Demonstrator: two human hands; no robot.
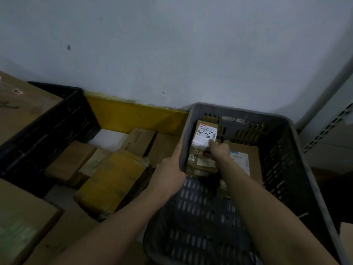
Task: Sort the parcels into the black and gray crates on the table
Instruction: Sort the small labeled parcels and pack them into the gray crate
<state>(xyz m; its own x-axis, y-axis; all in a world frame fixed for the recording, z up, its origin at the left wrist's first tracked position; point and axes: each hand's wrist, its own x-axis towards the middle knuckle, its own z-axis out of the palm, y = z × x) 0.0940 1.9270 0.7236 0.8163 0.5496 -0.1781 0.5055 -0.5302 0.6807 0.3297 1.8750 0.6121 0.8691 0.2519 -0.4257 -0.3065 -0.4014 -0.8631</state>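
Labelled parcel [205, 137]: a small brown carton stood upright against the far left inside corner of the gray crate [298, 150], its white shipping label with a handwritten mark facing up.
Right hand [219, 153]: reached into the crate, fingers curled round the parcel's near end, pinching it.
Left hand [170, 169]: gripped the crate's left rim, thumb outside and fingers over the edge, steadying it.
Likely weight: light, judged from the one-hand hold.
Stiffness: cardboard, rigid enough to be squeezed at its edges; corners could dent.
Slip: taped faces looked smooth, so a hold across the narrow sides seemed safer than on the label.
Neighbours: more small cartons [200, 163] lay stacked under it; a flat carton [242, 159] lay just beside.
Black crate [49, 129]: to the left, well apart.
Yellow-taped parcel [112, 180]: waited unsorted on the surface between the crates.
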